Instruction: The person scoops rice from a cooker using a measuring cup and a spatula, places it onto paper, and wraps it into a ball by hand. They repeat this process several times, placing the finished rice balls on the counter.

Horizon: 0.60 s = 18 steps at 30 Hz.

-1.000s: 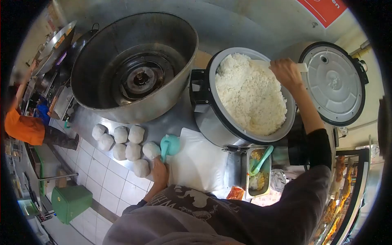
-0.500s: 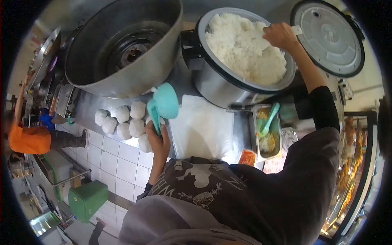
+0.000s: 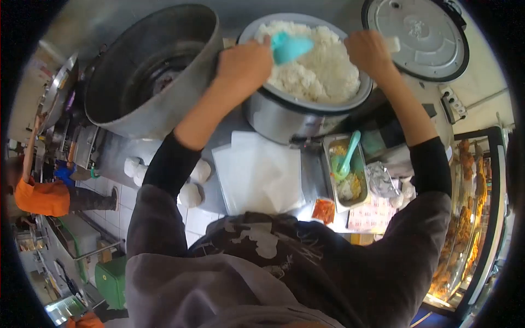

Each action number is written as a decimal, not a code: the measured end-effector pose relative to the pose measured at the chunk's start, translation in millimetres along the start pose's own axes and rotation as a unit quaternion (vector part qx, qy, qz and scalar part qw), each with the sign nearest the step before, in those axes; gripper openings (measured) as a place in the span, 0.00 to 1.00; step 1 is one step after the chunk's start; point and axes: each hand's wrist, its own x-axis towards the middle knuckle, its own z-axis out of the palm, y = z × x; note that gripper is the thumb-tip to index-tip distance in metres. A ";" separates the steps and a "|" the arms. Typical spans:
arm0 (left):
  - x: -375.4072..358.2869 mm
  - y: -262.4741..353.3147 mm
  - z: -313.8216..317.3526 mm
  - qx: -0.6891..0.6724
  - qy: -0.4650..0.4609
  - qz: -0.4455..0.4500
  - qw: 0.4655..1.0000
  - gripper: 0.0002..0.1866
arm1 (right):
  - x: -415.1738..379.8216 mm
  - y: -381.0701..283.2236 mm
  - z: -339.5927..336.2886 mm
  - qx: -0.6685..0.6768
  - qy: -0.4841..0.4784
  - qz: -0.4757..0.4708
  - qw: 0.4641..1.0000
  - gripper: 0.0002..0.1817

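Observation:
My left hand [image 3: 246, 64] is closed around the handle of a teal plastic scoop [image 3: 292, 49], held over the near-left part of a large rice cooker [image 3: 276, 116]. White cooked rice [image 3: 314, 74] fills the cooker. At its right rim, my right hand [image 3: 372, 52] grips a white rice paddle [image 3: 392, 44]; only the handle end shows clearly, and the blade is hard to make out against the rice. In front of the cooker lies a stack of white paper sheets [image 3: 262, 172]. Several round white wrapped bundles [image 3: 190, 195] sit to the left, partly hidden by my left arm.
A big, deep metal pot [image 3: 158, 104] stands left of the cooker. The cooker lid [image 3: 418, 38] leans at the right. A metal tray [image 3: 342, 208] holds food and a green spoon [image 3: 345, 164]. A glass food display [image 3: 470, 218] is far right; a person in orange [image 3: 41, 194] is far left.
My left hand has moved up from the wrapped bundles to the cooker with the teal scoop. My right hand stays at the cooker's right side with the paddle. The view has shifted slightly.

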 end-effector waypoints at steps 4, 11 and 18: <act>34.4 18.4 38.0 0.043 -0.119 0.068 0.990 0.08 | 4.2 -29.7 33.4 -0.039 -0.106 -0.009 0.994 0.08; 63.0 38.6 50.0 0.046 -0.417 0.058 0.906 0.08 | 1.4 -9.7 60.1 0.140 -0.218 0.018 0.966 0.15; 71.9 10.0 65.3 -0.309 -0.491 -0.101 0.808 0.06 | -5.2 -18.3 42.8 0.184 -0.242 0.061 0.951 0.18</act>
